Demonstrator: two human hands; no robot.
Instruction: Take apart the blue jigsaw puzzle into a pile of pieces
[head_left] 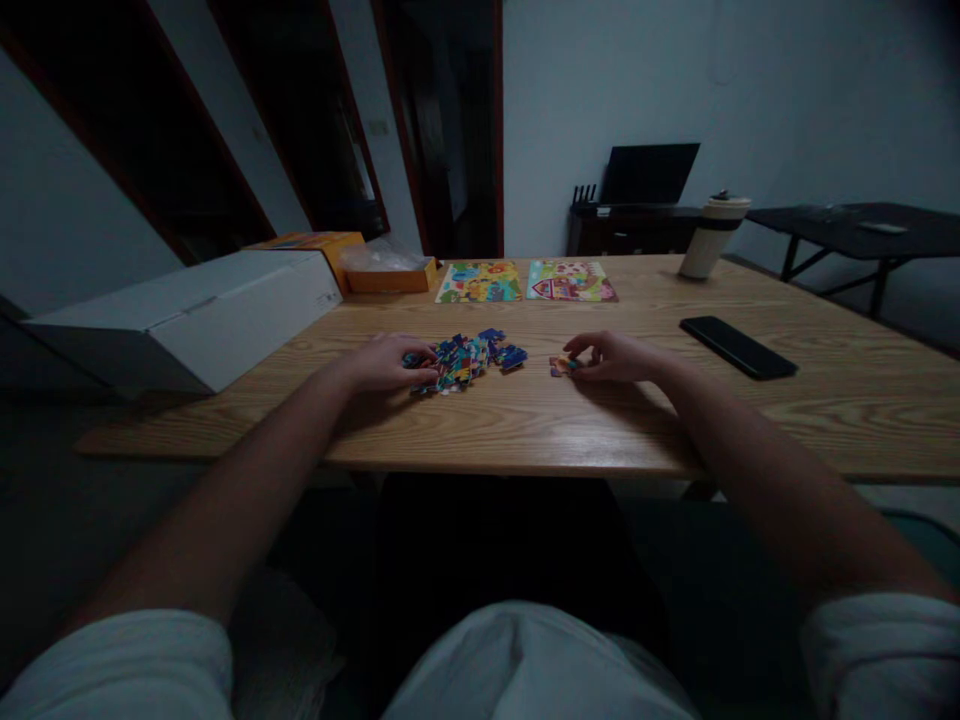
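A black phone (738, 347) lies on the wooden desk (825, 400), right of centre; a lidded cup (714, 235) stands behind it near the far edge; two finished picture boards (525, 281) sit side by side at the back; a long white box (202, 310) rests at left, an orange box (315, 243) and an orange tray (390, 275) beyond it; a laptop (649, 172) sits open on a dark cabinet (630, 230).

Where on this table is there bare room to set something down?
Bare wood lies along the near edge of the table, and between the phone and cup. It is crowded around the puzzle pile between both hands.
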